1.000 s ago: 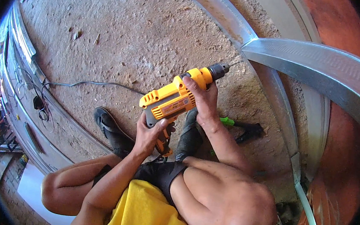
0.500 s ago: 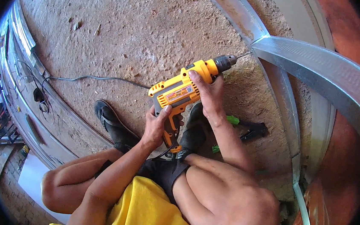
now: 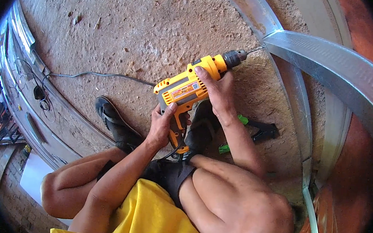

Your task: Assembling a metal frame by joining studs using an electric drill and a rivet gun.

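Observation:
A yellow and black corded power drill (image 3: 184, 89) lies across both my hands, its chuck pointing up and to the right. My left hand (image 3: 161, 122) is wrapped round the handle at the rear; the trigger is hidden by the fingers. Farther forward, my right hand (image 3: 219, 90) grips the drill's body just behind the black chuck (image 3: 234, 58), thumb on top. The thin drill bit (image 3: 255, 49) reaches to the joint where two metal channels (image 3: 324, 57) meet. Whether the tip touches the metal, I cannot tell.
The drill's black cable (image 3: 106, 75) runs left over rough ground towards long metal profiles (image 3: 60, 92). A green and black tool (image 3: 256, 130) lies beside my right forearm. My shoes (image 3: 117, 121) rest on the ground below the drill. Reddish-brown sheeting (image 3: 354, 175) borders the right side.
The view has shifted slightly. The drill and both hands keep the same hold, and the bit stays at the channel joint.

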Demonstrator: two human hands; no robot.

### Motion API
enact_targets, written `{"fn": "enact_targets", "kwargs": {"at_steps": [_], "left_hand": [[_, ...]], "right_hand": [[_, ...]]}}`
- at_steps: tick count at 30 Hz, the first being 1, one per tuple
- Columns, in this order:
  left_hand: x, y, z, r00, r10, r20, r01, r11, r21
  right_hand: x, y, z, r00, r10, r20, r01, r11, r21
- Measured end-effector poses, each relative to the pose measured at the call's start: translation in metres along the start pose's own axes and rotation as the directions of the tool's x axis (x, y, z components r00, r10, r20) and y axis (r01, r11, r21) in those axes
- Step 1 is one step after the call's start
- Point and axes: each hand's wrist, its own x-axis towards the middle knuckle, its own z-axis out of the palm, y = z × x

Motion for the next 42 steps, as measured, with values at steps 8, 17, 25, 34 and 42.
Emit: {"fn": "enact_targets", "kwargs": {"at_steps": [8, 17, 25, 34, 42], "left_hand": [[0.000, 0.001, -0.002, 1.000, -0.025, 0.009, 0.026, 0.999, -0.023], [-0.001, 0.002, -0.003, 0.999, -0.038, 0.012, 0.038, 0.999, 0.007], [0.004, -0.002, -0.004, 1.000, -0.010, 0.004, 0.010, 1.000, 0.007], [0.012, -0.002, -0.012, 0.996, -0.039, 0.079, 0.046, 0.995, -0.086], [0.012, 0.002, -0.015, 0.986, -0.110, 0.125, 0.118, 0.991, -0.063]], "right_hand": [[0.001, -0.003, 0.000, 0.998, -0.028, 0.056, 0.029, 1.000, -0.012], [0.002, 0.001, -0.001, 0.997, -0.048, 0.057, 0.049, 0.999, -0.016], [0.003, 0.002, -0.004, 0.997, 0.004, 0.071, -0.003, 1.000, -0.018], [0.001, -0.009, -0.012, 0.995, -0.046, 0.088, 0.061, 0.981, -0.183], [0.008, -0.081, -0.096, 0.319, -0.944, -0.088, 0.697, 0.296, -0.653]]}}
